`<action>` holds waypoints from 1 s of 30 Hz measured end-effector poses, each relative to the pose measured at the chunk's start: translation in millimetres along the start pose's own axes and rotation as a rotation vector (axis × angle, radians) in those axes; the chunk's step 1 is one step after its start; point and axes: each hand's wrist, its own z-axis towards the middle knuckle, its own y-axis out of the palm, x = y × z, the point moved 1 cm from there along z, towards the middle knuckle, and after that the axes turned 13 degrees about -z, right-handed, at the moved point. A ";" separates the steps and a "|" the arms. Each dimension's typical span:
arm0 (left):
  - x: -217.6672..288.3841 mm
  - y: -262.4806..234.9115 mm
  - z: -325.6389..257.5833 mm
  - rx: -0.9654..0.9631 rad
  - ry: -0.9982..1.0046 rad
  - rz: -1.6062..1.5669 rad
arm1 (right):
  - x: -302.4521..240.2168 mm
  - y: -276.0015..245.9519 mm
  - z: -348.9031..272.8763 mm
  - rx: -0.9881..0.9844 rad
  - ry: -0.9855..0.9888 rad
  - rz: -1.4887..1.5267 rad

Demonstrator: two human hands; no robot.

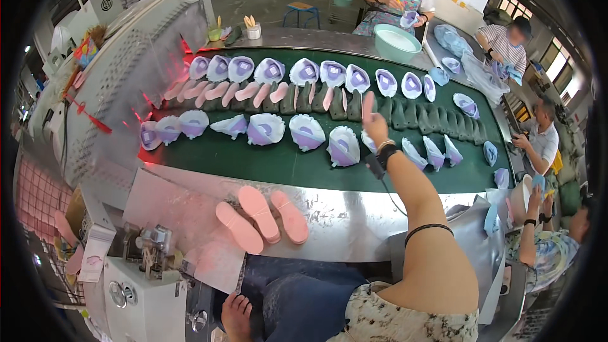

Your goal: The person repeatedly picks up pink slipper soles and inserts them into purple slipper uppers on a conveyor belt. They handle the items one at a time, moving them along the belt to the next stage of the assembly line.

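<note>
My right hand [376, 128] reaches over the green conveyor belt [253, 158], its fingers closed on a pink insole [368, 106] that stands upright. Below the insole runs a row of dark green shoe soles [411, 116]; those to the left carry pink insoles [247, 92], while those to the right are bare. Purple-and-white shoe uppers [308, 133] lie in lines on both sides of the soles. My left hand [236, 313] rests low beside my leg, its fingers apart and nothing seen in them. Bundles of pink insoles [258, 209] lie on the metal ledge [342, 215] before me.
A grey machine housing [133, 57] with red light stands over the belt's left end. A white machine [142, 301] is at lower left. Across the belt a person holds an upper near a green basin [397, 43]. More people work along the right side.
</note>
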 end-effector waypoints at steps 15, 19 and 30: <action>7.3 105.2 45.9 0.096 -0.145 0.418 | -147.8 -6.8 -143.9 -0.733 -0.362 0.465; -1.3 121.8 62.6 -0.049 -0.226 0.539 | -180.4 -16.0 -250.6 -0.757 -0.763 0.175; -2.7 88.4 35.9 -0.039 -0.221 0.413 | -137.7 0.7 -278.4 -0.867 -0.527 0.280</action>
